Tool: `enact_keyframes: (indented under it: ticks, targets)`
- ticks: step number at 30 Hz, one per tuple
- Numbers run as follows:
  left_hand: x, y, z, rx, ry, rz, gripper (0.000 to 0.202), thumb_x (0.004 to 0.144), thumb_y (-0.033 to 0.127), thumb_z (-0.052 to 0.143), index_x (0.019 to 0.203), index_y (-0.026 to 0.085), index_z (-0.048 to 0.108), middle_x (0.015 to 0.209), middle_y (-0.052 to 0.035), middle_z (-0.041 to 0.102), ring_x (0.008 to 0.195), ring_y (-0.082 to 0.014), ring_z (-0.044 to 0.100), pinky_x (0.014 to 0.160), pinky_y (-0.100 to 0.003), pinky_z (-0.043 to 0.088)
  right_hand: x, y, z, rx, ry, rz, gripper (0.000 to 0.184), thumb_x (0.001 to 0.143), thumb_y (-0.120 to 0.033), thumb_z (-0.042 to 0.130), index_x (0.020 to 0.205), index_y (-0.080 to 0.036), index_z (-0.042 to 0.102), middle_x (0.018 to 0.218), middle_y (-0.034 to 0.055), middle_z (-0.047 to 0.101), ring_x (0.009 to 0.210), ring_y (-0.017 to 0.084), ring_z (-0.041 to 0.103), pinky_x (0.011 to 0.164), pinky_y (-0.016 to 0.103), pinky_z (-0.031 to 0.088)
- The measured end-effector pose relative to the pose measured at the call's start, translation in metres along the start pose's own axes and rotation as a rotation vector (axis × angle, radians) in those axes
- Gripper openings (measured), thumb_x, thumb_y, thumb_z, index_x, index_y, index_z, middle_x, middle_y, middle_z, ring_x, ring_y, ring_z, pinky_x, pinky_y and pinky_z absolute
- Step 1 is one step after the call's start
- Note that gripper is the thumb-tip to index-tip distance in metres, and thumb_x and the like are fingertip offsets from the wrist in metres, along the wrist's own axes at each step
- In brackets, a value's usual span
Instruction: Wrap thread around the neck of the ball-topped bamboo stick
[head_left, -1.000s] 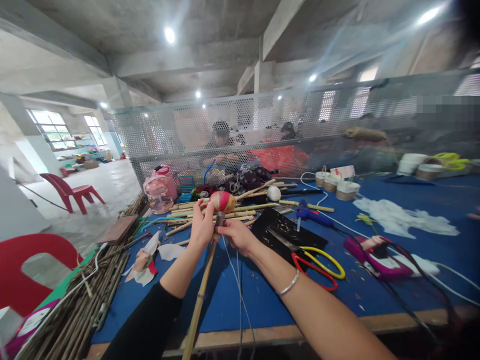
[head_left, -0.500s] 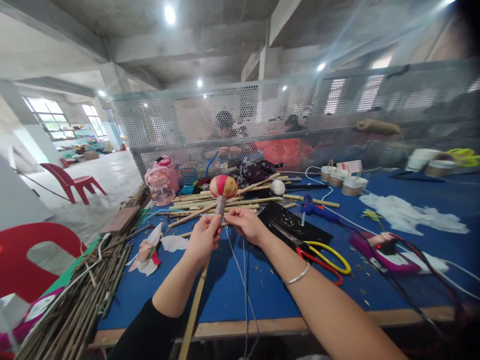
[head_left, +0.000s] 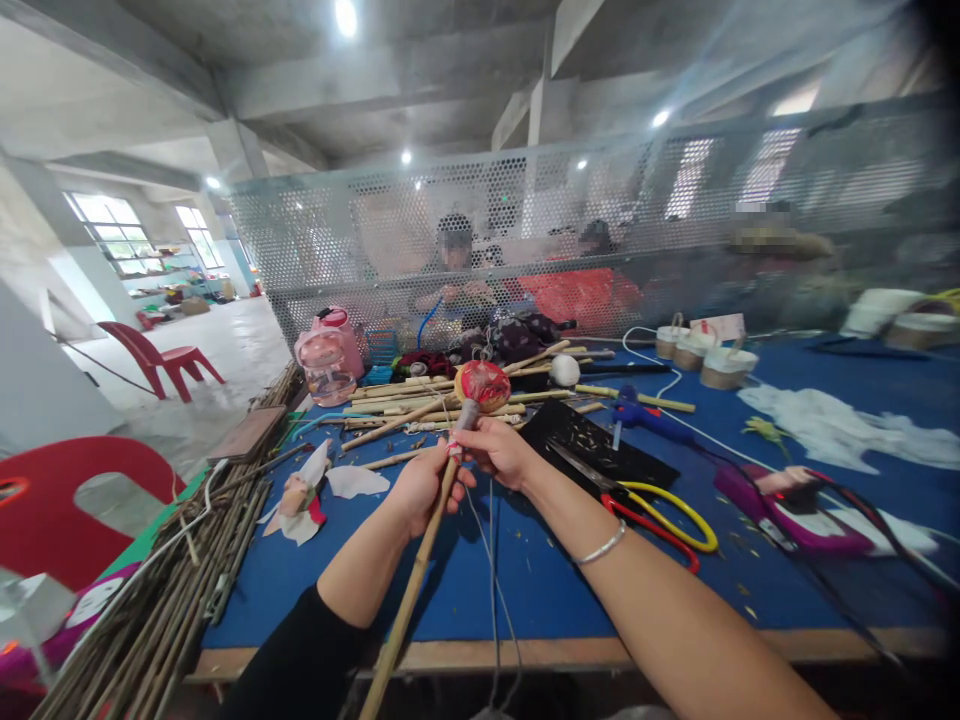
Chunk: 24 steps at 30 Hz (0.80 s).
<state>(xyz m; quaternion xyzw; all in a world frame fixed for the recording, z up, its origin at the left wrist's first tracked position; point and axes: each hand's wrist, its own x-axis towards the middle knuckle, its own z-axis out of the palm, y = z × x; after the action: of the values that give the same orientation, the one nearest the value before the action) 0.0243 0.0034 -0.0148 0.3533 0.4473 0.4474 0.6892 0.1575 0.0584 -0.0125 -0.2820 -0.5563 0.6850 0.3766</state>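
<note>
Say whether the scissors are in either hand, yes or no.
No, the scissors lie on the table, while the left hand and right hand are at the stick.

Ceiling lamp (head_left: 346,18) glares at eleven o'clock; window (head_left: 112,235) washed out between nine and ten. Hazy light streak toward one. Soft shadow on blue tabletop (head_left: 562,600) near six. Black vignette at two; brown-sided tub (head_left: 924,335) blurred at three.

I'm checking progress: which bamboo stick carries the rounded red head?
The long tan bamboo stick, rising from the picture's bottom edge to the rounded red head; other tan sticks lie piled beyond.
</note>
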Motion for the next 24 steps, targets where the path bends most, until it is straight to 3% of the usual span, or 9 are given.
enact_keyframes:
  ticks: [3, 6, 8, 12, 18, 24]
  targets:
    - [0.001, -0.006, 0.001, 0.143, 0.119, 0.15, 0.043, 0.078, 0.056, 0.057, 0.095, 0.017, 0.054, 0.068, -0.0018, 0.063, 0.04, -0.0092, 0.054, 0.033, -0.017, 0.037, 0.002, 0.006, 0.0, -0.037, 0.084, 0.028, 0.03, 0.064, -0.039, 0.073, 0.063, -0.015, 0.053, 0.037, -0.0092, 0.036, 0.031, 0.003, 0.019, 0.033, 0.021, 0.008]
    - [0.001, -0.01, 0.0, 0.295, 0.215, 0.352, 0.042, 0.068, 0.043, 0.073, 0.097, 0.019, 0.052, 0.061, 0.0053, 0.057, 0.034, -0.0058, 0.046, 0.031, -0.015, 0.03, 0.004, 0.01, 0.002, -0.051, 0.108, 0.016, 0.03, 0.065, -0.039, 0.072, 0.066, -0.015, 0.054, 0.043, -0.007, 0.045, 0.031, 0.003, 0.023, 0.032, 0.022, 0.009]
    - [0.001, -0.01, -0.001, 0.34, 0.252, 0.423, 0.037, 0.068, 0.037, 0.074, 0.091, 0.018, 0.053, 0.055, 0.008, 0.052, 0.031, -0.0044, 0.041, 0.03, -0.015, 0.028, 0.005, 0.011, 0.003, -0.07, 0.109, -0.019, 0.03, 0.068, -0.042, 0.07, 0.069, -0.015, 0.056, 0.045, -0.0067, 0.046, 0.032, 0.003, 0.022, 0.033, 0.022, 0.009]
    - [0.003, -0.004, -0.006, 0.259, 0.227, 0.429, 0.031, 0.071, 0.036, 0.07, 0.086, 0.018, 0.05, 0.055, 0.0069, 0.055, 0.028, -0.0032, 0.036, 0.029, -0.016, 0.025, 0.004, 0.01, 0.0, -0.068, 0.066, -0.049, 0.031, 0.067, -0.044, 0.07, 0.072, -0.017, 0.055, 0.041, -0.0104, 0.035, 0.033, 0.003, 0.018, 0.035, 0.023, 0.007]
    - [0.003, 0.007, -0.013, 0.189, 0.237, 0.425, 0.037, 0.068, 0.038, 0.072, 0.087, 0.017, 0.048, 0.056, 0.0063, 0.057, 0.029, -0.0038, 0.037, 0.028, -0.017, 0.024, 0.001, 0.003, 0.002, -0.04, 0.176, -0.08, 0.034, 0.059, -0.039, 0.076, 0.066, -0.018, 0.052, 0.041, -0.0116, 0.032, 0.035, 0.003, 0.019, 0.036, 0.021, 0.008]
    - [-0.003, 0.012, -0.012, 0.015, 0.067, 0.38, 0.045, 0.062, 0.043, 0.076, 0.085, 0.016, 0.049, 0.063, 0.0039, 0.057, 0.033, -0.0014, 0.036, 0.029, -0.014, 0.022, 0.001, 0.002, 0.004, 0.035, 0.147, -0.053, 0.037, 0.058, -0.039, 0.078, 0.068, -0.018, 0.05, 0.041, -0.0121, 0.032, 0.035, 0.002, 0.016, 0.034, 0.02, 0.007]
